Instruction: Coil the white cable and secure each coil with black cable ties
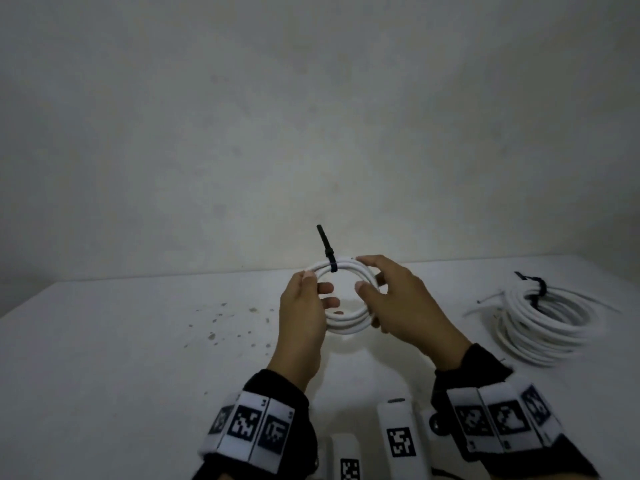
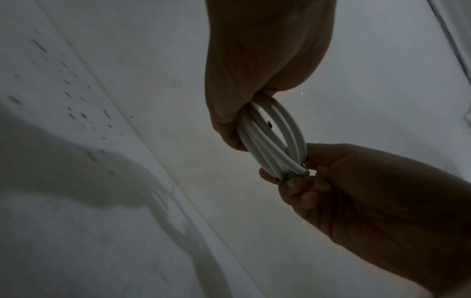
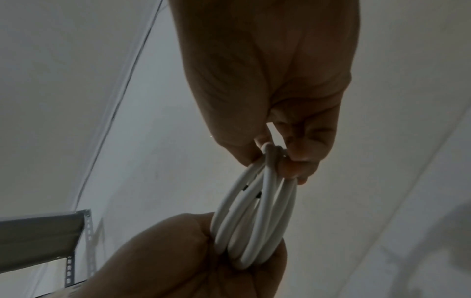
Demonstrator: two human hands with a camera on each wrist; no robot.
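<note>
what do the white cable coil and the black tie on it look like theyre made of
White cable coil: seemingly a smooth plastic or rubber jacket with a soft sheen; it bends into tight round loops without kinking. What lies inside is not visible.

Black cable tie: probably matte plastic such as nylon; its thin flat tail stands stiffly upright above the coil. The head view is too blurred to confirm any ridges.

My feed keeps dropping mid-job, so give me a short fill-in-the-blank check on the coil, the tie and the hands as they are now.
1. The small white cable coil is gripped by ____ hands, the left hand and the right hand.
2. The cable tie around the top of that coil is ____ in colour.
3. The larger coil stack lies on the table to the ____ of the hands.

Missing words: both; black; right
</note>
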